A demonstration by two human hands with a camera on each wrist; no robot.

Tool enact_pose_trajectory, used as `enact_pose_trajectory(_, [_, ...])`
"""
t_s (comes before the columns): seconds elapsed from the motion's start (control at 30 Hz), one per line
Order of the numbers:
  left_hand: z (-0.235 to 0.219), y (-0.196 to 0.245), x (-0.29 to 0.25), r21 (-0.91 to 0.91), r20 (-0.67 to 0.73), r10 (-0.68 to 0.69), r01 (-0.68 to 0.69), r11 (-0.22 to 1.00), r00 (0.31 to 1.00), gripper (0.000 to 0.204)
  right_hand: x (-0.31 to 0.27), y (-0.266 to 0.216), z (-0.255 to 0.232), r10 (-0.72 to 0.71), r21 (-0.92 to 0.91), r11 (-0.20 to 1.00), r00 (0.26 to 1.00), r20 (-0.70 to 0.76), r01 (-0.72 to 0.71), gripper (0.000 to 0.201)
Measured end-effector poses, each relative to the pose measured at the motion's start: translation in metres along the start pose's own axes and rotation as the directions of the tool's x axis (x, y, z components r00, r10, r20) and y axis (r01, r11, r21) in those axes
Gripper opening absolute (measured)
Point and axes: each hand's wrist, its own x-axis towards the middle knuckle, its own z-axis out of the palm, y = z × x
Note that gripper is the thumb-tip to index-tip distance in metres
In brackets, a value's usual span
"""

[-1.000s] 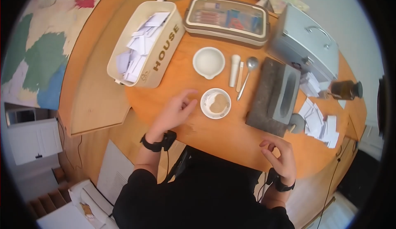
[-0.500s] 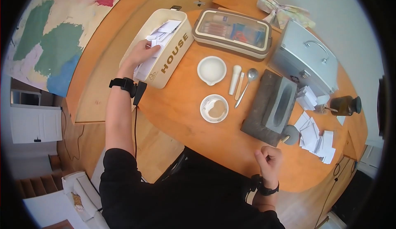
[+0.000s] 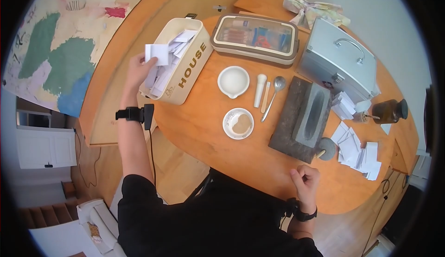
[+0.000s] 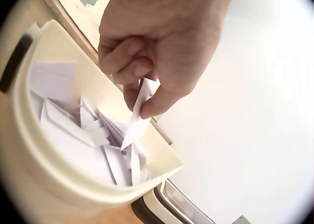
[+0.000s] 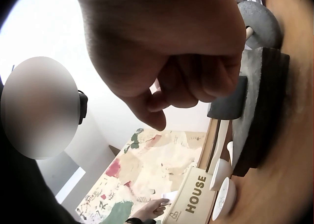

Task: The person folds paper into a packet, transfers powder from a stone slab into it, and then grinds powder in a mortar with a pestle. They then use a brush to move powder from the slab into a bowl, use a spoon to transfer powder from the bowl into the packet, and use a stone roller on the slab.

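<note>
My left hand (image 3: pixel 136 74) pinches a folded white paper (image 4: pixel 140 113) between thumb and fingers, over the near-left side of a cream bin (image 3: pixel 187 78) marked HOUSE. Inside the bin lie many more folded white papers (image 3: pixel 178 48). Near the table's front edge is my right hand (image 3: pixel 306 183), its fingers loosely curled and holding nothing. Beyond it sits a dark grinding trough (image 3: pixel 309 115), with a grey disc (image 3: pixel 327 148) on a short handle beside it. A small bowl (image 3: pixel 238 134) of white and tan powder stands mid-table, in front of a white spouted mortar (image 3: pixel 233 82).
A pestle (image 3: pixel 259 90), a flat wooden stick (image 3: pixel 265 98) and a metal spoon (image 3: pixel 273 97) lie right of the mortar. Behind them stand a lidded organizer box (image 3: pixel 255 39) and a silver case (image 3: pixel 338 62). Folded papers (image 3: pixel 350 143) and a brown jar (image 3: pixel 390 112) occupy the right side.
My left hand has gone from beside the small bowl into the bin, then lifted out a folded paper. My right hand has shifted slightly left, its fingers more curled than before.
</note>
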Motion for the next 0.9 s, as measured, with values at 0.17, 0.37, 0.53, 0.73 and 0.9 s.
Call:
enact_pose_trajectory(0.17, [-0.018, 0.051, -0.041, -0.297, 0.029, 0.169, -0.153, 0.943, 0.985, 0.026, 0.009, -0.006, 0.004, -0.043, -0.049, 0.998, 0.997, 0.062, 0.046, 0.045])
enact_pose_trajectory(0.37, [0.075, 0.131, -0.137, -0.27, 0.36, 0.377, -0.291, 0.918, 0.853, 0.022, 0.032, -0.057, 0.019, -0.074, 0.087, 0.994, 0.995, 0.069, 0.067, 0.006])
enact_pose_trajectory(0.53, [0.165, 0.16, -0.175, -0.535, 0.614, 0.662, -0.39, 0.75, 0.43, 0.022, 0.033, -0.049, 0.017, -0.06, 0.028, 0.998, 0.998, 0.019, 0.059, 0.007])
enact_pose_trajectory(0.73, [0.202, 0.151, -0.198, -0.634, 0.696, 0.483, 0.139, 0.761, 0.532, 0.026, 0.023, -0.032, 0.012, -0.005, 0.043, 0.999, 0.999, -0.049, 0.007, 0.007])
enact_pose_trajectory(0.9, [0.225, 0.136, -0.209, -0.667, 0.627, 0.449, 0.142, 0.731, 0.637, 0.035, 0.02, -0.044, 0.009, -0.106, -0.144, 0.986, 0.984, -0.144, 0.086, 0.015])
